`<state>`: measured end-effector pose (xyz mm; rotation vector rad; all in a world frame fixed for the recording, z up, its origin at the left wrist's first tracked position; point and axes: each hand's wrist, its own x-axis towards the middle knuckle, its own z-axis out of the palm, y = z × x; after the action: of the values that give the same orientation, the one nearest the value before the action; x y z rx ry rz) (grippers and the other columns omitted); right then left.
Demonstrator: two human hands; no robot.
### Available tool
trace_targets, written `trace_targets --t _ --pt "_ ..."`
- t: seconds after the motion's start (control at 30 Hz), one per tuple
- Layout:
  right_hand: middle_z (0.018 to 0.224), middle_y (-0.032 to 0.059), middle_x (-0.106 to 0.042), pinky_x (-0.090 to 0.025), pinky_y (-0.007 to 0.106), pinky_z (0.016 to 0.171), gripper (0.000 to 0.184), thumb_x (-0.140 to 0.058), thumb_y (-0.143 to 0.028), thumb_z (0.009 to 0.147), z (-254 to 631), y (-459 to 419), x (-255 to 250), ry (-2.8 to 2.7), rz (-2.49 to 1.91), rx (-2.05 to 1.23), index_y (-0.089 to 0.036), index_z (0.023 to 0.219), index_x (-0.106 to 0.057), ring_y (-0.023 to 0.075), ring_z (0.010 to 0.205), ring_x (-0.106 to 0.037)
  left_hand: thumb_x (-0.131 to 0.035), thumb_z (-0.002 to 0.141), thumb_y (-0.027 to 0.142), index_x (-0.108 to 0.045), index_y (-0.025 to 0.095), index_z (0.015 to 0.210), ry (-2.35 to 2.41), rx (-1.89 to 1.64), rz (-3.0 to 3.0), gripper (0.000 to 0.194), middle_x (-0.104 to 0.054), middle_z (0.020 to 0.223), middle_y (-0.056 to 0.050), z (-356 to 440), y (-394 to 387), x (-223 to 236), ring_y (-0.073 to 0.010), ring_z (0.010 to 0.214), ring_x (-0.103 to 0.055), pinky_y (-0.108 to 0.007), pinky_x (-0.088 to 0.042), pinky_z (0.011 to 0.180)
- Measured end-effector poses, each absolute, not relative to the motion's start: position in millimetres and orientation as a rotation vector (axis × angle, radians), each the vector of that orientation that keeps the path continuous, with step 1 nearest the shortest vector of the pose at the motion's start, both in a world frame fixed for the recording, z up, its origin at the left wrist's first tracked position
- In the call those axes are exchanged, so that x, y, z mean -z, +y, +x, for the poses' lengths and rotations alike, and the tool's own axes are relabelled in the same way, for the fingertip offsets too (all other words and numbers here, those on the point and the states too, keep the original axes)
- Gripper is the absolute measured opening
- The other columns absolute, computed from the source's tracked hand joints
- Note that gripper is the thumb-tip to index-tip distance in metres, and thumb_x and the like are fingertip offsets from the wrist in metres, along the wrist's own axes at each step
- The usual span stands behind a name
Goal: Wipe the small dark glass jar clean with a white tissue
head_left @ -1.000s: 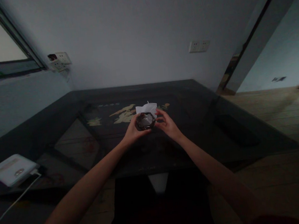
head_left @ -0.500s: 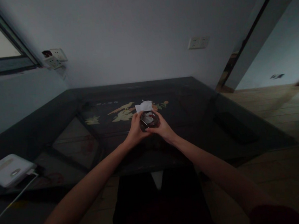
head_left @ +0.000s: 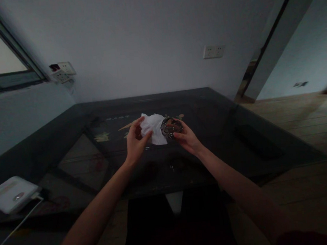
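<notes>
My left hand (head_left: 135, 140) pinches a crumpled white tissue (head_left: 153, 128) and holds it up above the dark glass table (head_left: 211, 141). Just to its right, my right hand (head_left: 185, 137) grips a small faceted glass dish (head_left: 171, 126), tilted on its side with its mouth toward the tissue. Tissue and dish touch or nearly touch. Both are lifted off the tabletop.
A white box-shaped device (head_left: 10, 194) with a white cable (head_left: 14, 229) lies at the table's near left corner. Wall sockets (head_left: 213, 51) sit on the back wall and another cluster of sockets (head_left: 61, 70) by the window. Wooden floor (head_left: 311, 123) opens to the right.
The dish passed from both hands into my right hand and tilted sideways. My left hand let go of it, took up the tissue and lifted it to the dish.
</notes>
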<state>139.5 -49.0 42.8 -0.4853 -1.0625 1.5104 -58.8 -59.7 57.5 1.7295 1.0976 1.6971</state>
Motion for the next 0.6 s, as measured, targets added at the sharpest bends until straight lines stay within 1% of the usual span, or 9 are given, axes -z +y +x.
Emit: trace_targets --t 0.03,0.07,0.1,0.2,0.27,0.43,0.53,0.6 --pt "0.111 0.0004 -0.066 -0.050 0.043 0.093 0.062 -0.082 -0.022 0.054 140 -50 -44 -1.068 -0.479 -1.522 -0.029 0.109 -0.055 0.0212 0.103 -0.063 -0.071 0.072 0.037 -0.045 0.024 0.130 1.037 -1.672 1.658 0.065 -0.063 0.107 -0.006 -56 -58 -60 -0.0197 0.095 -0.061 -0.033 -0.050 0.084" --pt "0.113 0.0007 -0.065 -0.050 0.043 0.093 0.062 -0.081 -0.022 0.054 140 -51 -45 -1.071 -0.471 -1.527 -0.029 0.110 -0.055 0.0213 0.104 -0.062 -0.072 0.070 0.036 -0.042 0.023 0.132 0.979 -1.638 1.592 0.070 -0.064 0.106 -0.006 -53 -56 -61 -0.0193 0.093 -0.062 -0.033 -0.051 0.082" --pt "0.116 0.0008 -0.064 -0.050 0.042 0.093 0.062 -0.081 -0.022 0.055 140 -52 -46 -1.070 -0.461 -1.528 -0.030 0.111 -0.055 0.0214 0.105 -0.062 -0.073 0.069 0.036 -0.044 0.022 0.130 0.936 -1.601 1.536 0.069 -0.065 0.104 -0.006 -49 -53 -63 -0.0194 0.091 -0.063 -0.032 -0.051 0.081" --pt "0.122 0.0006 -0.061 -0.052 0.040 0.091 0.061 -0.080 -0.023 0.056 141 -52 -48 -1.049 -0.436 -1.509 -0.030 0.111 -0.056 0.0218 0.108 -0.060 -0.071 0.069 0.039 -0.058 0.016 0.108 0.886 -1.506 1.450 0.048 -0.066 0.099 -0.006 -38 -45 -65 -0.0209 0.090 -0.063 -0.033 -0.051 0.080" --pt "0.123 0.0009 -0.060 -0.053 0.040 0.089 0.060 -0.080 -0.023 0.057 143 -51 -48 -1.039 -0.436 -1.493 -0.029 0.112 -0.056 0.0222 0.109 -0.059 -0.069 0.071 0.041 -0.060 0.015 0.102 0.900 -1.467 1.496 0.041 -0.067 0.097 -0.005 -32 -41 -64 -0.0219 0.091 -0.063 -0.034 -0.051 0.081" --pt "0.118 0.0009 -0.062 -0.056 0.037 0.080 0.061 -0.079 -0.026 0.059 147 -45 -44 -1.003 -0.478 -1.450 -0.029 0.115 -0.054 0.0211 0.102 -0.061 -0.060 0.079 0.037 -0.056 0.017 0.112 1.009 -1.435 1.865 0.038 -0.064 0.112 -0.008 -25 -46 -54 -0.0252 0.107 -0.057 -0.036 -0.045 0.092" --pt "0.114 -0.0010 -0.063 -0.056 0.030 0.071 0.058 -0.079 -0.026 0.059 147 -43 -42 -0.975 -0.500 -1.420 -0.030 0.112 -0.054 0.0184 0.096 -0.063 -0.054 0.084 0.033 -0.047 0.018 0.122 1.042 -1.364 1.971 0.042 -0.061 0.119 -0.009 -23 -51 -46 -0.0255 0.117 -0.052 -0.037 -0.041 0.099" --pt "0.111 -0.0019 -0.063 -0.056 0.025 0.065 0.054 -0.079 -0.025 0.059 145 -42 -40 -0.949 -0.497 -1.408 -0.030 0.107 -0.056 0.0166 0.093 -0.063 -0.052 0.085 0.032 -0.039 0.018 0.130 1.038 -1.396 1.936 0.049 -0.054 0.129 -0.010 -21 -51 -41 -0.0248 0.125 -0.046 -0.038 -0.035 0.105"
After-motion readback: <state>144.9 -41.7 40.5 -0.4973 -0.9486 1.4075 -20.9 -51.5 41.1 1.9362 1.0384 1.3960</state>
